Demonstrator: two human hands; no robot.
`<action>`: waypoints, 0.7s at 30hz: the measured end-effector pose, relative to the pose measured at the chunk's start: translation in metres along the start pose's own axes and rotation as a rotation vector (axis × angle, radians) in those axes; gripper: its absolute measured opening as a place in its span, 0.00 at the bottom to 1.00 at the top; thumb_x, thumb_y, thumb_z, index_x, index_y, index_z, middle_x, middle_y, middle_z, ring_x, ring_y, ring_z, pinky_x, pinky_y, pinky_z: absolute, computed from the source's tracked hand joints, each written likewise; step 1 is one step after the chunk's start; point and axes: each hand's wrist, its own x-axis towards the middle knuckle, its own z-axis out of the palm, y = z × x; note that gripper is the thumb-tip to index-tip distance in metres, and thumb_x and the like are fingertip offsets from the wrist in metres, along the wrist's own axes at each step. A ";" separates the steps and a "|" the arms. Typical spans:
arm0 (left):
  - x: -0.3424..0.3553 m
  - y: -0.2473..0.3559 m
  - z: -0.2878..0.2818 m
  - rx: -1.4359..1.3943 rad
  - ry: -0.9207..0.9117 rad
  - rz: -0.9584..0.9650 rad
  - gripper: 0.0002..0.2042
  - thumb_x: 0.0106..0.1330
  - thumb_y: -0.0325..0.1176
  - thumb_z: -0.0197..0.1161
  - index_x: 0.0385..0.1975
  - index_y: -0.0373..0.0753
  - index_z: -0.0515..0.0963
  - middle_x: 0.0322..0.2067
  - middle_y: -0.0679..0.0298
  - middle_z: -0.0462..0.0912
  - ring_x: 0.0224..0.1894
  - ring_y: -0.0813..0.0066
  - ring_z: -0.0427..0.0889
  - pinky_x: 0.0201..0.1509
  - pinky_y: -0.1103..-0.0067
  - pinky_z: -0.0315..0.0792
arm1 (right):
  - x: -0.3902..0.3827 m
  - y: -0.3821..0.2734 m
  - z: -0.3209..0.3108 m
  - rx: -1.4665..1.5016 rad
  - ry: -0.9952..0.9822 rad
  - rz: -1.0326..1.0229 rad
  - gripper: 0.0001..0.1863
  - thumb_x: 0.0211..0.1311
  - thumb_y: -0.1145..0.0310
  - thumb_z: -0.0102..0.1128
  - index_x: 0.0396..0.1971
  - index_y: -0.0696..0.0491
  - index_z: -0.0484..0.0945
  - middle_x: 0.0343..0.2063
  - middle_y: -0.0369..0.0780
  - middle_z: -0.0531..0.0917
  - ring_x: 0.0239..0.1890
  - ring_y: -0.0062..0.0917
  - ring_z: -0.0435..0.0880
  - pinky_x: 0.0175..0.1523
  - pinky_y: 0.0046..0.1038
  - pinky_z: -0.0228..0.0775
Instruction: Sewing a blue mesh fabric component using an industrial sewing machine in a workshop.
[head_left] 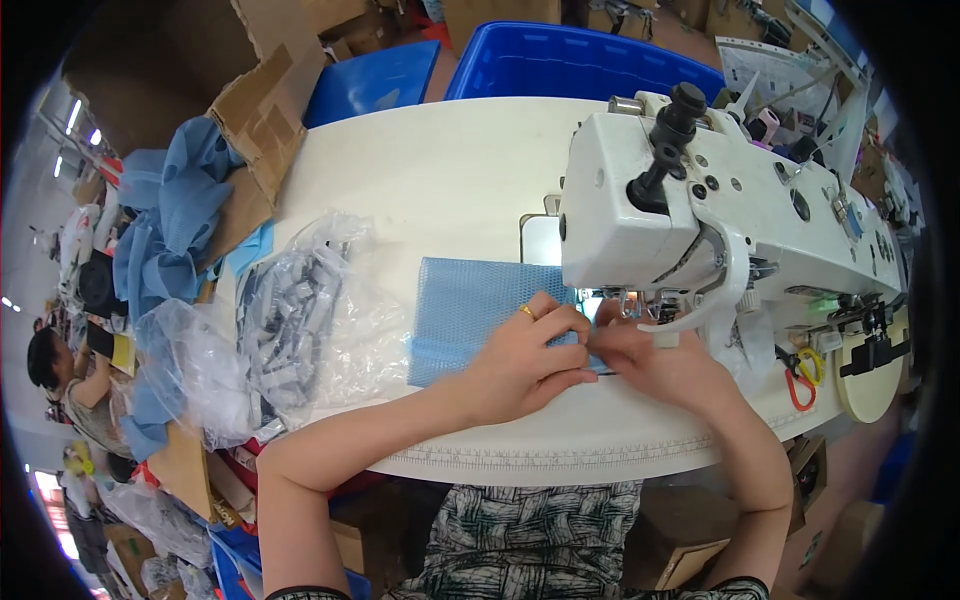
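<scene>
Blue mesh fabric (465,300), head view: light blue, fine open weave, roughly rectangular, flat on the white tabletop (420,170), a denser-looking fold along the edge nearest you. Its right end reaches the lit needle area of the white sewing machine (625,240). Your left hand (530,355), gold-coloured ring on a finger, has its fingers curled on the fabric's right end, gripping it. Your right hand (660,365) meets it there, partly behind machine parts; cannot tell whether it grips anything.

Surface: pale, curved near edge with a ruler scale (520,458); clear plastic bag (365,330) with grey-and-white pieces left of the fabric; scissors (802,385), red and yellow handles, at right.

Room: blue tub (590,60) beyond the table; open cardboard box (265,125), blue cloth (185,210) spilling over it; another person (90,395) far left.
</scene>
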 end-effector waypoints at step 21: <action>0.001 0.006 0.009 0.004 0.138 -0.100 0.07 0.71 0.36 0.67 0.34 0.40 0.81 0.33 0.62 0.80 0.36 0.59 0.75 0.41 0.68 0.71 | 0.016 -0.019 -0.002 0.042 -0.116 0.538 0.14 0.67 0.59 0.66 0.37 0.55 0.79 0.26 0.38 0.82 0.28 0.26 0.82 0.39 0.30 0.77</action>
